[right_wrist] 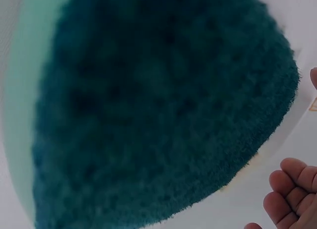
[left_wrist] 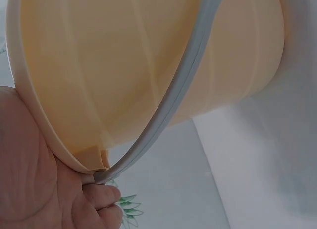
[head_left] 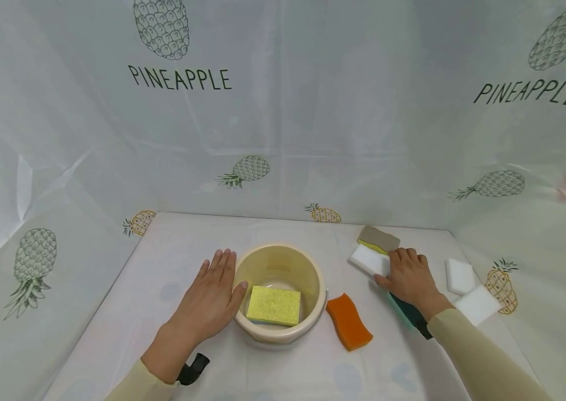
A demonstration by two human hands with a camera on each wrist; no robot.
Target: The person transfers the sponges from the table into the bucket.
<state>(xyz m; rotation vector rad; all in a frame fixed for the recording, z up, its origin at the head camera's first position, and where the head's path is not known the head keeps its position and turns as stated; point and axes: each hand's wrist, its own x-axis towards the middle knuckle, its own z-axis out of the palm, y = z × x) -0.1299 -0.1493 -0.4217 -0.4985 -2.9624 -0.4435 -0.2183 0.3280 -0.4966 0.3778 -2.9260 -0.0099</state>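
A cream bucket (head_left: 313, 273) with a grey handle (left_wrist: 173, 100) stands mid-table; a yellow sponge (head_left: 274, 305) lies in it. My left hand (head_left: 211, 301), fingers straight, rests its palm side against the bucket's left rim, near the handle's end. At the right, my right hand (head_left: 410, 281) is over the near end of a white sponge (head_left: 369, 260), thumb in front of it. A dark green scouring sponge (right_wrist: 163, 110) with a pale green side lies under that wrist. In the right wrist view the fingers (right_wrist: 297, 189) bend loosely, with no sponge visible between them.
An orange wavy sponge (head_left: 349, 322) lies right of the bucket. Behind the white sponge is a grey-topped yellow sponge (head_left: 379, 238). Two more white sponges, one upper (head_left: 459, 277) and one lower (head_left: 478, 304), lie near the right edge. Pineapple-printed sheeting (head_left: 343, 122) rises behind the table.
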